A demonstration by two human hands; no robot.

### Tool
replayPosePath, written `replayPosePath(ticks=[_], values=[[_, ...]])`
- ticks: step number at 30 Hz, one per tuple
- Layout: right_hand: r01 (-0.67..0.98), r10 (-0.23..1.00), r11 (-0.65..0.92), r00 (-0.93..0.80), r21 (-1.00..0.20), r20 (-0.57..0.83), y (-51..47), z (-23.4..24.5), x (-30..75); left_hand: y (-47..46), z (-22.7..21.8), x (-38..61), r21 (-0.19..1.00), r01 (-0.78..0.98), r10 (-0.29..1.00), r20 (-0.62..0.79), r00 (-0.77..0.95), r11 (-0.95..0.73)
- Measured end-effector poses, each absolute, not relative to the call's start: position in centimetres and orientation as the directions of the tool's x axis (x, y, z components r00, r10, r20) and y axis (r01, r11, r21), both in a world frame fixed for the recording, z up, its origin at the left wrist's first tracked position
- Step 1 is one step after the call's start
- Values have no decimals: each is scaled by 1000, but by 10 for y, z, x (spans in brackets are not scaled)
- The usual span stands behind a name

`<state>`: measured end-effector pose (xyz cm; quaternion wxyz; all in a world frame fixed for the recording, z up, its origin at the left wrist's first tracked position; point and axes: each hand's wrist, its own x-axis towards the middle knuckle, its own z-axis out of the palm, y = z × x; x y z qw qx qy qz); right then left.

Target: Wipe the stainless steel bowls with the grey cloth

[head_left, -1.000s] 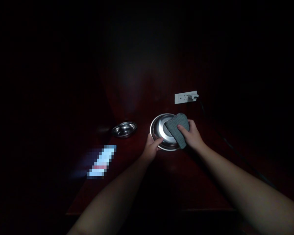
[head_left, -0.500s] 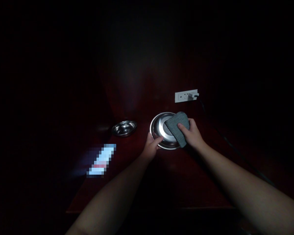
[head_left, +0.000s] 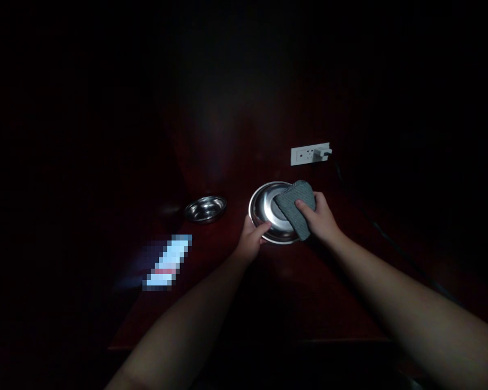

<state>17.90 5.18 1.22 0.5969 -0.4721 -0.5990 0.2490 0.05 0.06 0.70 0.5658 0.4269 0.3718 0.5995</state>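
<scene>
A shiny steel bowl (head_left: pixel 264 208) is tilted up above the dark red table (head_left: pixel 309 292), its hollow facing me. My left hand (head_left: pixel 251 238) grips its lower left rim, thumb inside. My right hand (head_left: pixel 319 218) is closed on a folded grey cloth (head_left: pixel 295 205) that lies pressed against the right half of the bowl's inside. The room is very dark, and only the hands and bowl are lit.
A second, smaller steel bowl (head_left: pixel 205 208) rests on the table to the left. A blurred bright object (head_left: pixel 167 262) lies at the table's left edge. A white power strip (head_left: pixel 310 154) with a plug and dark cable sits behind the bowl.
Hands, bowl and cloth sit slightly higher in view than before; the cloth has shifted a little across the bowl's inside. Both grips are unchanged.
</scene>
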Motion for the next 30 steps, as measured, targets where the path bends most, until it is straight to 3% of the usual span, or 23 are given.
replayPosePath(ticks=[30], values=[[293,849,445,162,-846,503,57,9,182,2,7,2,929,-358,994,106,4,-97]])
